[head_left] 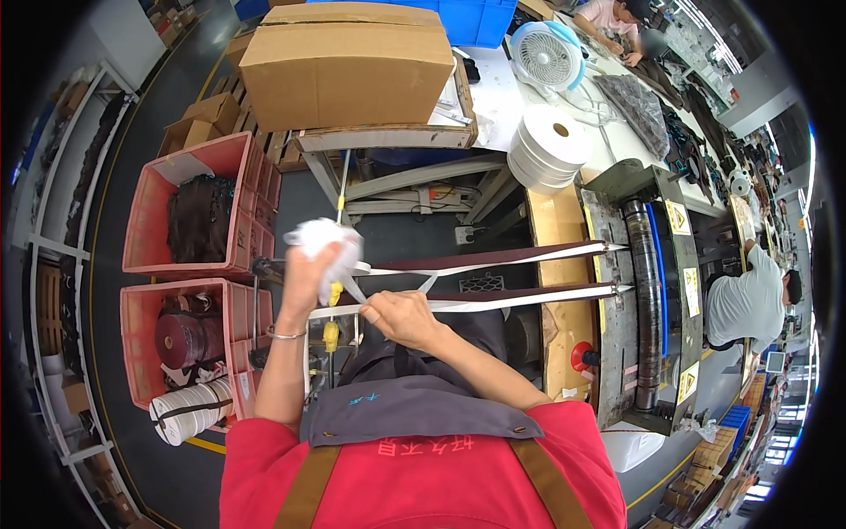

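My left hand (308, 280), with a bracelet at the wrist, is closed round a bunched, blurred white bundle (324, 240) that looks like cloth or loose tape. To its right, my right hand (402, 317) is closed with its fingers curled on a white tape (355, 289) leading toward the bundle; its fingertips are partly hidden. Two long maroon strips with white edges, a far one (502, 257) and a near one (529, 296), stretch from beside my hands to the machine (648, 300) on the right. Their ends there narrow to points near its dark roller.
Two pink crates (247, 207) stand at left, holding dark fabric and a maroon roll (189, 340). Beside them lies a white roll (190, 410). A cardboard box (348, 75) tops the far table; a large white spool (548, 145) and a fan (545, 57) are right of it. Other people work beyond.
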Available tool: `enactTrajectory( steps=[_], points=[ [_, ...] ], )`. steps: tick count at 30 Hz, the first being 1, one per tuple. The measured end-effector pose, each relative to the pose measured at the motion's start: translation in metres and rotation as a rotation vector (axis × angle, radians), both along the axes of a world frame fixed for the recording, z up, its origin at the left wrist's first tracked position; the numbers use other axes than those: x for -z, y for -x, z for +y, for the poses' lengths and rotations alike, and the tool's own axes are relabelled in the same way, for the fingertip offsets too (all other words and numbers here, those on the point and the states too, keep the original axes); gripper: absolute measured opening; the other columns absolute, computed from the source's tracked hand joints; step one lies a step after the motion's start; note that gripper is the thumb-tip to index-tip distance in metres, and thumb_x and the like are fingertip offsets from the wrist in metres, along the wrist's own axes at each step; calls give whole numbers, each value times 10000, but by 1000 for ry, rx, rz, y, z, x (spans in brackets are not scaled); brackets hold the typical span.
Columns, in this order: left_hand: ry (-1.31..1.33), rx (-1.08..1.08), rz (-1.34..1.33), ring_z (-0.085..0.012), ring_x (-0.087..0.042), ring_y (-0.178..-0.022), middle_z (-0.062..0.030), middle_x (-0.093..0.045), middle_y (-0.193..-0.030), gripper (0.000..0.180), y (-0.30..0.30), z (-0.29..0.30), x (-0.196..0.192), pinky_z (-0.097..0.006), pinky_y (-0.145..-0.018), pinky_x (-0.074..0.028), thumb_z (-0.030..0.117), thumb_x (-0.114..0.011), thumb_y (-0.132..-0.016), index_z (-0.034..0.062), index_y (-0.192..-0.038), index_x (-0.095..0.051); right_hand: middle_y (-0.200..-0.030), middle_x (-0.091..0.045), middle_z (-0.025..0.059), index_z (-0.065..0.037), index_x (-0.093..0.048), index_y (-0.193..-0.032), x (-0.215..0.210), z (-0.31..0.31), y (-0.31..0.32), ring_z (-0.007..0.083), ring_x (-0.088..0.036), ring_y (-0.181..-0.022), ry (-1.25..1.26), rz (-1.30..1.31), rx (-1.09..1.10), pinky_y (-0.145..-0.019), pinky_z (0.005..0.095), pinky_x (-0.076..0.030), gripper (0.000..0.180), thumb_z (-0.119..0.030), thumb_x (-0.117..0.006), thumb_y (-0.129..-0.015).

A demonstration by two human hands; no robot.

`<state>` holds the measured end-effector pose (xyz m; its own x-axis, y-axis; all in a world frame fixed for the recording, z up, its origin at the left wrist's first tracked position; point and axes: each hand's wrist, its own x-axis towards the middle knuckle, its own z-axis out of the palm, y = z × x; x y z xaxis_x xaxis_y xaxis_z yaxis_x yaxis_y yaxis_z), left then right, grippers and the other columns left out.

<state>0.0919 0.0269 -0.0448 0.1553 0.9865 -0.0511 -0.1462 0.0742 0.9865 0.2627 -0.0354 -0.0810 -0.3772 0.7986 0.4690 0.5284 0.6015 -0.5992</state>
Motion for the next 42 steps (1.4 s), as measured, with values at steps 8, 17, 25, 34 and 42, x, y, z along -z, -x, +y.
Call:
enactTrajectory(
  steps=[8, 17, 25, 34, 42],
  points=[
    [803, 518, -754, -163, -563, -456, -121, -599, -789, 575, -8, -56, 69, -227, -358, -457, 487, -554, -783, -34, -1021, -501, -535, -525, 90, -52, -490, -667, -20, 27, -3, 259, -528, -458, 6, 109, 29, -422, 336, -405, 222, -211, -543, -813],
    [424, 177, -1028, -170, -557, -469, -114, -585, -733, 287, 12, -41, 37, -251, -435, -490, 204, -550, -791, -32, -952, -522, -697, -563, 104, -17, -548, -796, 13, 5, -13, 277, -564, -614, 63, 249, 159, -537, 353, -439, 168, -175, -507, -832],
    [-67, 5, 35, -124, -602, -695, -67, -609, -763, 238, -26, 0, -5, -222, -580, -464, 185, -520, -857, -26, -965, -542, -580, -540, 61, -56, -508, -695, 9, -2, -5, 238, -539, -497, -1, 26, 48, -481, 330, -429, 207, -224, -564, -802],
    [811, 742, -650, -191, -610, -593, -110, -600, -808, 569, -16, -38, 63, -249, -483, -515, 542, -380, -848, 6, -995, -501, -517, -505, 65, -66, -485, -628, -4, 21, -13, 235, -518, -425, -162, 99, 94, -420, 312, -414, 219, -191, -574, -785],
    [556, 104, -604, -140, -508, -452, -81, -546, -626, 415, -12, -49, 22, -233, -434, -429, 304, -548, -773, -39, -999, -493, -662, -556, 117, -3, -564, -805, 21, 9, -18, 281, -568, -603, 1, 256, 204, -550, 353, -448, 172, -167, -516, -821]
  ],
)
